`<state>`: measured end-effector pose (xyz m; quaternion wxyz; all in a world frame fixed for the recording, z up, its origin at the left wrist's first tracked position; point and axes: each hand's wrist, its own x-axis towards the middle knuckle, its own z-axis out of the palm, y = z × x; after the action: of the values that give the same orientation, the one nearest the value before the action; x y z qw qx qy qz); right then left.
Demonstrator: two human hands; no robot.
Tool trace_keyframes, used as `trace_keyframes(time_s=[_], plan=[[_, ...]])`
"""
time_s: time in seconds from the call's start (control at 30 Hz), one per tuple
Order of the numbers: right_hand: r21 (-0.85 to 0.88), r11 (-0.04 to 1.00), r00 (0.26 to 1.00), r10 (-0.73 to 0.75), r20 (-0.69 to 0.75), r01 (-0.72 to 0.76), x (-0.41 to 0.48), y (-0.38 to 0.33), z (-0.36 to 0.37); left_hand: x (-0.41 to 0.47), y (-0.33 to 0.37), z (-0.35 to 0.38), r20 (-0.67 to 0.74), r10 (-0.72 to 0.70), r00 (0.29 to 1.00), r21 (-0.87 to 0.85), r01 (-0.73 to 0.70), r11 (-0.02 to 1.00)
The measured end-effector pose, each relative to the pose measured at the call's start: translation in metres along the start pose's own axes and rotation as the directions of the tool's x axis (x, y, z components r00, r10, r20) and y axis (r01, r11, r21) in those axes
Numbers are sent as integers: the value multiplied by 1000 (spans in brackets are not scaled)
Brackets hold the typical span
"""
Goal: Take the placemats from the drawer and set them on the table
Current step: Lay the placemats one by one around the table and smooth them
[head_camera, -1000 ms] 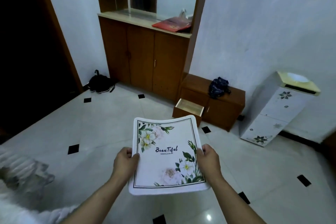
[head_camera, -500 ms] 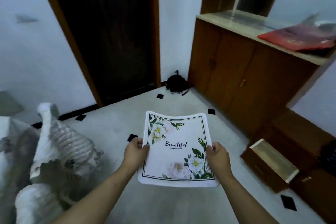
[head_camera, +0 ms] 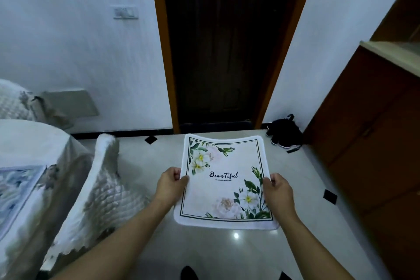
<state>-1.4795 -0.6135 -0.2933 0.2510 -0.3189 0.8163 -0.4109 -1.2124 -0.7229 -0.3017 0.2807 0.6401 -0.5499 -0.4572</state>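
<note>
A white placemat [head_camera: 223, 179] printed with flowers and the word "Beautiful" is held flat in front of me, above the floor. My left hand [head_camera: 170, 183] grips its left edge and my right hand [head_camera: 277, 191] grips its right edge. At the left stands the table [head_camera: 34, 143], covered with a white cloth; another flowered mat [head_camera: 16, 191] lies on it near the left edge of view. The drawer is out of view.
A chair with a quilted white cover [head_camera: 100, 188] stands between me and the table. A dark doorway [head_camera: 225, 48] is straight ahead, a black bag [head_camera: 285, 133] lies beside it, and a brown wooden cabinet [head_camera: 372, 143] fills the right side.
My view has swung left: the open drawer and low cabinet have left the frame, the doorway is now centred, and the table and chair have come in. Both hands keep hold of the placemat.
</note>
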Motion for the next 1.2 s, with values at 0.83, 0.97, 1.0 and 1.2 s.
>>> trace_keyframes(time_s=[0.83,0.97,1.0,1.2], plan=[[39,829,611,-443,656,559,392,-346,387,346,72,-148,-630,-391,671,-260,292,920],[89,795,494,-456,740,601,390,-397,486,376,50,-199,-680,-456,575,-332,313,890],[101,788,474,-462,750,607,389,-407,507,385,45,-210,-689,-451,567,-326,314,892],[117,759,417,-472,777,641,385,-479,618,468,10,-304,-676,-492,549,-340,360,869]])
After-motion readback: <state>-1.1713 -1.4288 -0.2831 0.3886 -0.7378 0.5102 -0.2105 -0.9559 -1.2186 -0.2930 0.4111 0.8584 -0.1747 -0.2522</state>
